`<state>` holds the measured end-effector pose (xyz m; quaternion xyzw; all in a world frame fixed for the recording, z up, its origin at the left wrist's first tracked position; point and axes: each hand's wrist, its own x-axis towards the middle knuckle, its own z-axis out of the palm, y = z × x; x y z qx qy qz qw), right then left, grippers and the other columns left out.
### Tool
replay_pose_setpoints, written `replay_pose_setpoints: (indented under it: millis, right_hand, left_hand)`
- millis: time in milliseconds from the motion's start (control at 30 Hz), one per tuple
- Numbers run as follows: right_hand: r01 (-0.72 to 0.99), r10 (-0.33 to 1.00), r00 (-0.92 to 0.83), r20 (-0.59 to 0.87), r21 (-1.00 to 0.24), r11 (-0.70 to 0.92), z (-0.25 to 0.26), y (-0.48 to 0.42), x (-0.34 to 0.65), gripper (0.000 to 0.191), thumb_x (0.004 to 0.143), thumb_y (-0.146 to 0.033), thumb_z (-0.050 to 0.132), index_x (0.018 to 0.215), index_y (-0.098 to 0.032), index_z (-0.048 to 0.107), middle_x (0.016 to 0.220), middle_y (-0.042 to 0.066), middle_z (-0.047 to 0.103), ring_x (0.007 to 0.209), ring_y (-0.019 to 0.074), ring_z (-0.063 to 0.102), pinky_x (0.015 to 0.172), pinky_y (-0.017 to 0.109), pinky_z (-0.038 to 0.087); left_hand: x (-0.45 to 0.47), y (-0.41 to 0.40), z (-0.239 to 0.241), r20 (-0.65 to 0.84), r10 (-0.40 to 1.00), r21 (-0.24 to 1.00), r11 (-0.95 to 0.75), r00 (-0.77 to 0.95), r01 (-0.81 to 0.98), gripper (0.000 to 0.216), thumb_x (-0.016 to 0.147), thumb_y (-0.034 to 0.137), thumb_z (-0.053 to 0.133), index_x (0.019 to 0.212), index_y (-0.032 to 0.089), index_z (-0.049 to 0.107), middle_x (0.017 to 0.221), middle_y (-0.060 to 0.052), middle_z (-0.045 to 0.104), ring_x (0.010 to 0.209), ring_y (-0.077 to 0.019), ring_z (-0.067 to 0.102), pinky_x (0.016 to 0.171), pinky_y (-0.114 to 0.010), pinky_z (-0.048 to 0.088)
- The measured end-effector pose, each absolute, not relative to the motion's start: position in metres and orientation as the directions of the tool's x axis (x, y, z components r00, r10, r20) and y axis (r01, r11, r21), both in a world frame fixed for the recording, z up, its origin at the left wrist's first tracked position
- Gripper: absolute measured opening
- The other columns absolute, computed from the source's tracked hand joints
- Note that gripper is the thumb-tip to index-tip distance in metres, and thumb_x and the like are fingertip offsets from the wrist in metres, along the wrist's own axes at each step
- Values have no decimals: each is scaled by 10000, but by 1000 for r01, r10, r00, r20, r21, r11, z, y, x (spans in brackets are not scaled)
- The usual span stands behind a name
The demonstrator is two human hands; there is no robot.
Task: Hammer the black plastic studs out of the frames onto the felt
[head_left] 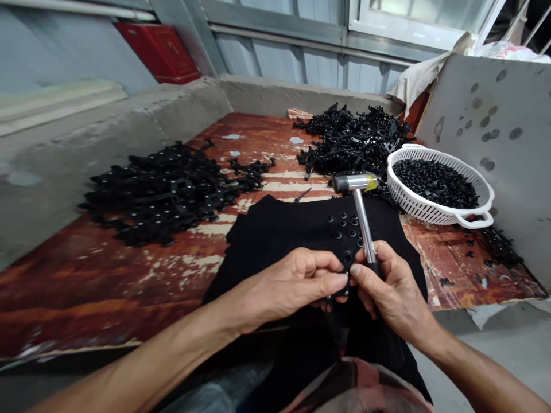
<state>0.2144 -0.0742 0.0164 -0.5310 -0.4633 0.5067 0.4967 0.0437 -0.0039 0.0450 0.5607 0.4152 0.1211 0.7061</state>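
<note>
My left hand pinches a small black part with shiny metal dots between thumb and fingers. Close beside it, my right hand has its fingers wrapped round the handle of a hammer, whose head points up and away from me. The right thumb and fingertip also meet at the black part; what they pinch there is too small to make out. Under both hands lies a black cloth. Several small round black caps stand on it, just beyond my fingers.
A heap of black parts with metal dots lies on the left of the worn red-brown tabletop. Another black pile is at the back. On the right, a white basket holds small black pieces, near an upright grey panel.
</note>
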Motion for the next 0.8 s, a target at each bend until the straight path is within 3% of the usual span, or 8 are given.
replay_pose_setpoints:
  millis: [133, 300, 400, 500, 800]
  right_hand:
    - [83, 994, 107, -31, -996, -40, 18, -82, 220, 158, 910, -369, 594, 908, -217, 552, 554, -98, 484, 438, 66, 431, 402, 158, 342]
    - [126, 968, 250, -29, -990, -63, 8, -105, 238, 213, 958, -451, 558, 1012, -246, 577, 542, -77, 547, 442, 93, 472, 412, 174, 379]
    - [71, 951, 308, -39, -995, -64, -3, -119, 245, 195, 951, -447, 584, 966, -256, 546, 713, -38, 659, 438, 70, 484, 418, 171, 392]
    - [39, 947, 318, -57, -997, -73, -12, -131, 250, 195, 935, -431, 619, 963, -255, 540, 872, -10, 700, 436, 50, 517, 419, 169, 407]
    - [-17, 925, 341, -169, -985, -173, -17, -139, 251, 244, 908, -456, 648, 962, -233, 564, 790, -4, 691, 420, 61, 520, 423, 195, 408]
  left_hand:
    - [50, 4, 52, -431, 734, 879, 209, 525, 429, 251, 714, 382, 684, 655, 144, 629, 568, 6, 629, 457, -74, 491, 445, -179, 379]
    - [42, 26, 39, -417, 818, 895, 294, 396, 334, 230, 775, 323, 631, 661, 127, 590, 588, -14, 628, 366, -32, 394, 352, -147, 234]
    - [46, 35, 33, -450, 809, 886, 355, 377, 297, 219, 799, 268, 618, 647, 115, 578, 577, -21, 617, 339, -13, 358, 342, -132, 166]
    - [51, 38, 31, -464, 808, 880, 375, 364, 291, 224, 808, 245, 618, 634, 108, 582, 571, -26, 609, 325, -8, 350, 336, -127, 141]
    - [52, 40, 26, -452, 821, 883, 357, 349, 304, 227, 769, 239, 676, 603, 110, 592, 551, -32, 594, 323, -8, 344, 333, -124, 130]
